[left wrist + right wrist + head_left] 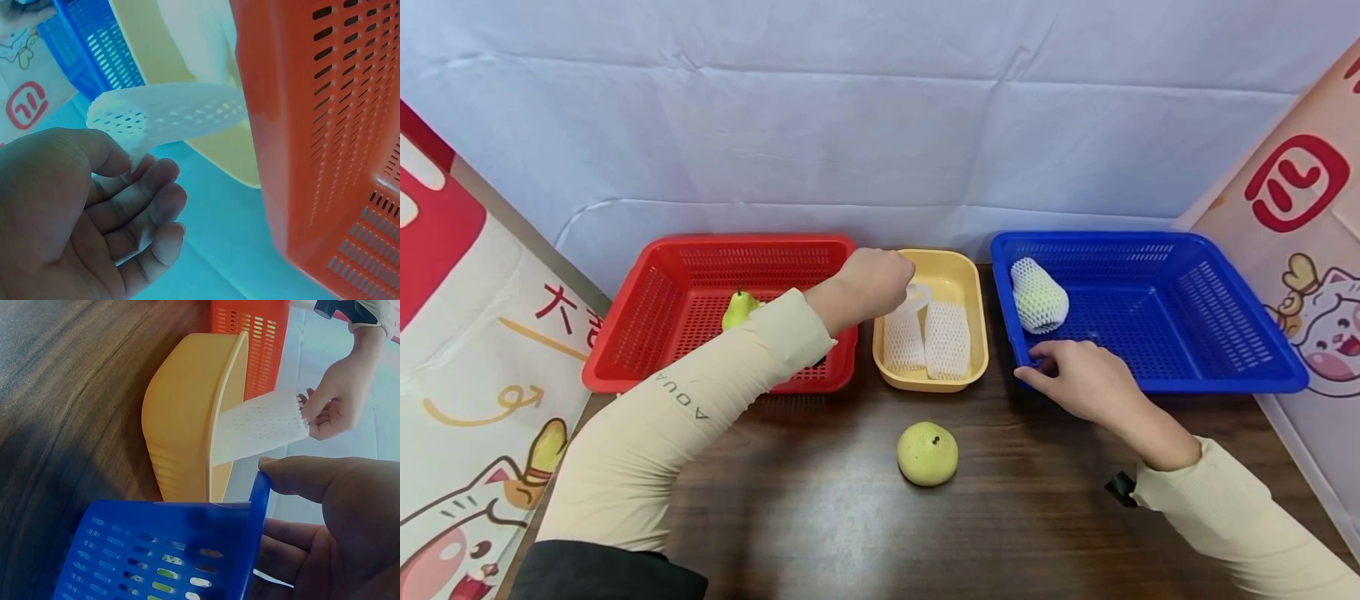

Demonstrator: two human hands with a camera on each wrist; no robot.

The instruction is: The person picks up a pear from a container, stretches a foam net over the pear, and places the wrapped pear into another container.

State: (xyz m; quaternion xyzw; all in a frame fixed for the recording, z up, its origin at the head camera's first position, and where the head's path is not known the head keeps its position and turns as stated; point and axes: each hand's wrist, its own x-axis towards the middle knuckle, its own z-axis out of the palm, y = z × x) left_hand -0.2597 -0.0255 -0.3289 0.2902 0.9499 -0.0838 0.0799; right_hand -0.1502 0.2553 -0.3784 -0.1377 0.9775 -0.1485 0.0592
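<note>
Sleeve of white foam netting point(259, 428), tubular and full of small holes. Was pinched by its scalloped edge between thumb and forefinger of the left hand point(871, 286), with the other fingers loosely bent and clear of it. Sloped toward a pale yellow plastic tray point(181, 412), with the far end hidden behind the tray's rim in the right wrist view. Looked nearly weightless, soft and springy, more apt to fold than to slip, and likely to tear under a hard tug. Seemed best taken by that edge, with a light pinch. Appeared opposite the right hand point(1086, 379), seen gripping the rim of a blue slotted plastic basket point(1165, 333), judged far stiffer. Was well apart from a round yellow-green pear point(927, 457) on the dark brown wood-grain bench point(1000, 542), judged heavier, firm but easily bruised, and safest cupped round its sides.
</note>
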